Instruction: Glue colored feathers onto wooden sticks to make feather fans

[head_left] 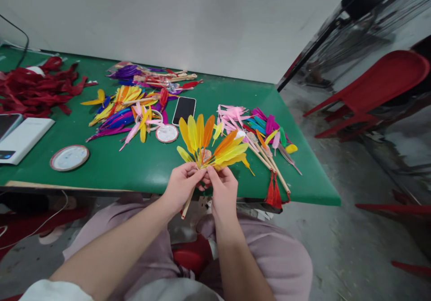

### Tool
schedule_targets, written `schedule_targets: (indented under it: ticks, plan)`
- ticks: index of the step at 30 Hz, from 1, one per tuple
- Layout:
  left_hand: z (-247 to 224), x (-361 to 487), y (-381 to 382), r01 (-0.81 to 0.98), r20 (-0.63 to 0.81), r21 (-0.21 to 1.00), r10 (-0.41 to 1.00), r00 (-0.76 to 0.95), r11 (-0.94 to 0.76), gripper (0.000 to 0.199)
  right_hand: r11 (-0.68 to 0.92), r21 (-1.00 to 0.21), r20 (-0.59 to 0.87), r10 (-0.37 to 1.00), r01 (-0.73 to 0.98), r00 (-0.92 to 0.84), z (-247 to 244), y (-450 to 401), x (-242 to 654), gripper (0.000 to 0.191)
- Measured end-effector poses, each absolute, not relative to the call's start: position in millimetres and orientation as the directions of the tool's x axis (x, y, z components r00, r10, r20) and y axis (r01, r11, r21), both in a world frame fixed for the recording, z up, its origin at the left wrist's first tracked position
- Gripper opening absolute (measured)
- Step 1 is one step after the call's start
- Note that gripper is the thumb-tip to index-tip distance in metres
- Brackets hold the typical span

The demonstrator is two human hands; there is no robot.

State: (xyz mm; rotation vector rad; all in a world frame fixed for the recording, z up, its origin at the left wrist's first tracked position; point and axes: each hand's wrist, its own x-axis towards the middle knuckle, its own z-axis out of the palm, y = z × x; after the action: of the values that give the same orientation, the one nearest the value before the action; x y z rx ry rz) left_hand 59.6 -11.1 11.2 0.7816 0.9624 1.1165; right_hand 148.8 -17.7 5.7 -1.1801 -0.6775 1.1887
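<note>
One left hand (184,182), one right hand (225,188), fingers gripping a yellow-and-orange feather fan (201,134) by its base, near edge of green desk (134,166), smartphone (184,110) and pink feathers (232,115) beyond.

No legible text, brands or numbers. White box (30,135): dark panel (6,154) with blue mark, too small to read.

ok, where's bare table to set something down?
Free: green table between the larger round dish and left hand; behind the pink feathers, toward the wall. Crowded: back left, red strips and feather piles; right, mixed feathers and red tassels.
</note>
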Motion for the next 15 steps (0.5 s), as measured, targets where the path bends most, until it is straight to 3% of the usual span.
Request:
schedule_targets:
  ticks: [15]
  plan:
    - [5.2, 60.6, -7.2, -0.36, -0.22, 0.899, 0.969, 0.114, 0.247, 0.025, -0.086, -0.948, -0.171, 0.951, -0.308, 0.259, 0.3, -11.7, 152.9, 0.022]
